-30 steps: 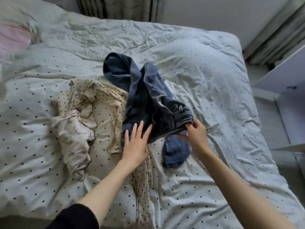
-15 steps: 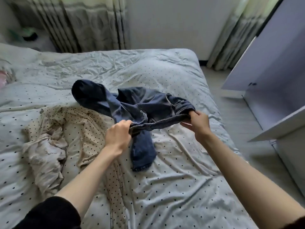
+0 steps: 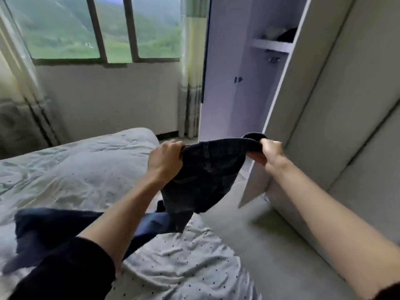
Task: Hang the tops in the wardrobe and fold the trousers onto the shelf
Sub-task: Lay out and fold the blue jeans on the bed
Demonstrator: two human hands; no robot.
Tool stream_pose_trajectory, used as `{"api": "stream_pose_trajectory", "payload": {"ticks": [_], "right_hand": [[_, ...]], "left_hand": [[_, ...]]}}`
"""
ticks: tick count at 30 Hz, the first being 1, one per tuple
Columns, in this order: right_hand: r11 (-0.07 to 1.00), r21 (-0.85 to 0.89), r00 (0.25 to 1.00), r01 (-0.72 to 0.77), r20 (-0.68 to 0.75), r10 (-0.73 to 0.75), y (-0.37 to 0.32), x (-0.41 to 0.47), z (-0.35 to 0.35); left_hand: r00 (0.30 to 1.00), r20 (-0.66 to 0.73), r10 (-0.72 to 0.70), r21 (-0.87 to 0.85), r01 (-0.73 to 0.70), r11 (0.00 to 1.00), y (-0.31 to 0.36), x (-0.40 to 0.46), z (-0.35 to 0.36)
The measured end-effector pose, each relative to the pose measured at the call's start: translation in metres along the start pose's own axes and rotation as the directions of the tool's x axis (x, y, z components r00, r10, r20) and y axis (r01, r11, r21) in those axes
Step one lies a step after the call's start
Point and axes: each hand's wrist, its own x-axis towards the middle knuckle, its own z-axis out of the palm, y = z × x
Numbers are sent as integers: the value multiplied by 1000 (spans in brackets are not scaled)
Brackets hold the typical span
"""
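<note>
Bedroom, mid-task | I've L hand [image 3: 165,158] & R hand [image 3: 267,151] each clenched on waistband of jeans [image 3: 207,176], held up betw. them, legs trailing to bed [image 3: 86,169] below L arm | unfolded; wardrobe [image 3: 249,94] shelf [image 3: 270,46] beyond R hand; tops not visible.

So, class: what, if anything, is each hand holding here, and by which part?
Both hold the dark jeans by the waistband: the left hand grips one end, the right hand the other. The legs trail onto the bed.
</note>
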Motion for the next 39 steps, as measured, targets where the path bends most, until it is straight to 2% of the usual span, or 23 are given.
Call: {"api": "stream_pose_trajectory", "payload": {"ticks": [6, 10, 14, 16, 19, 23, 25, 28, 31, 32, 36, 39], "right_hand": [[993, 87, 940, 73, -340, -39, -97, 33, -147], [990, -141, 888, 27, -451, -89, -175, 33, -219], [864, -501, 748, 56, -552, -369, -242, 18, -278], [835, -543, 689, 95, -569, -449, -263, 10, -302], [838, -512, 682, 191, -545, -488, -283, -2, -328], [802, -531, 661, 274, -501, -558, -294, -21, -345], [779, -562, 671, 278, -467, -576, -293, -27, -348], [793, -542, 752, 278, -391, -531, -284, -31, -353], [821, -513, 839, 250, -308, -448, -272, -30, -359], [817, -524, 836, 243, -314, -450, -268, -27, -362], [803, -559, 733, 207, -455, -505, -255, -15, -366], [794, -602, 813, 88, -417, -406, -245, -11, -366]], "left_hand": [[958, -50, 282, -196, -286, 938, 160, 109, 31], [922, -111, 371, -273, -387, 881, 252, 165, 19], [886, -167, 433, -323, -464, 825, 331, 195, 1], [866, -210, 454, -329, -500, 801, 361, 203, -8], [852, -227, 471, -353, -523, 776, 393, 212, -19], [837, -88, 539, -444, -518, 731, 411, 228, -29], [785, 40, 618, -442, -541, 715, 411, 235, -34], [681, 223, 697, -460, -558, 691, 406, 243, -38], [602, 374, 705, -510, -502, 699, 397, 243, -32], [578, 419, 701, -521, -479, 706, 394, 241, -28], [500, 520, 693, -535, -441, 720, 386, 228, -5], [471, 550, 690, -525, -448, 724, 379, 221, 9]]}}
